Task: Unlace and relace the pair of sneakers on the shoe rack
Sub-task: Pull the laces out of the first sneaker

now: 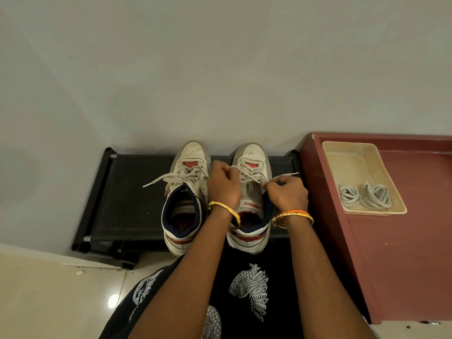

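Two white high-top sneakers with red and navy trim stand side by side on a black shoe rack (129, 192), toes toward the wall. The left sneaker (186, 192) is laced, its lace ends lying loose to the left. Both my hands are over the right sneaker (252, 152). My left hand (223, 184) pinches its grey lace (249, 173) near the upper eyelets. My right hand (286, 192) pinches the other part of that lace, whose tip pokes out to the right. The hands hide the sneaker's upper eyelets.
A dark red cabinet (403, 253) stands right of the rack. On it sits a beige tray (354, 165) holding two coiled grey spare laces (364, 195). A pale wall rises behind the rack; tiled floor lies at lower left.
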The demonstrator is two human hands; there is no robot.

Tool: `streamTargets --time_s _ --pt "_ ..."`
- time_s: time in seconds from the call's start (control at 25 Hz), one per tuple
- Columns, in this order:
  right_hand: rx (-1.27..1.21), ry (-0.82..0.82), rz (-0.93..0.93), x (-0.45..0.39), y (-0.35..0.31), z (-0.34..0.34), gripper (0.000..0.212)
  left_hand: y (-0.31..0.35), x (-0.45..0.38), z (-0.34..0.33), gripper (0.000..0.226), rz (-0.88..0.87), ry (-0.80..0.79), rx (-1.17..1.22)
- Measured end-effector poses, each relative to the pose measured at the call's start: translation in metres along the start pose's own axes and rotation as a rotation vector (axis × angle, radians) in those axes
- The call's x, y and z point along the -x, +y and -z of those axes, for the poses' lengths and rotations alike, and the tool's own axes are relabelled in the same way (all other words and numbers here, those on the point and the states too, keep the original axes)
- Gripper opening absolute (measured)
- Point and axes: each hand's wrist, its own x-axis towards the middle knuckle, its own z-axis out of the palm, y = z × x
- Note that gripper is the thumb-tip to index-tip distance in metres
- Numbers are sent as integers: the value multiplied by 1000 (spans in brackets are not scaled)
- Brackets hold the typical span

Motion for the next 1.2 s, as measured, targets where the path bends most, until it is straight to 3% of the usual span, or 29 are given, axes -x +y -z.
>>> streamTargets --time_s 0.08,0.12,0.16,0.2,0.32,0.4,0.52,0.8,0.92,1.04,1.12,1.2 --pt "-24 -24 -4 -2 1 -1 20 2 -10 3 5 355 51 400" --pt "-29 -30 -2 -3 2 -1 20 3 -11 4 7 410 47 454" --pt "-30 -35 0 -3 2 -1 19 5 -11 5 11 356 14 398" --pt "-31 -38 3 -4 3 -1 19 5 -9 6 16 191 -39 228" --pt "-31 -60 16 -6 5 1 12 5 7 7 24 -471 -152 -606" --pt "-27 -85 28 -8 6 1 9 10 11 5 31 -560 -253 -890" --pt "-33 -94 33 -11 7 0 7 9 11 -1 29 -546 -299 -956" --pt "-57 -102 41 -11 9 -1 6 5 8 3 7 -389 -125 -472" --pt "-61 -93 29 -12 10 -2 8 18 2 19 12 -225 -21 62" --pt "-72 -94 18 -12 10 -2 8 26 -8 43 11 97 160 684" --pt "-85 -111 5 -12 9 -2 10 23 -15 51 10 214 143 975" --pt "-102 -125 -6 -12 9 -2 14 27 -12 50 13 236 26 1028"
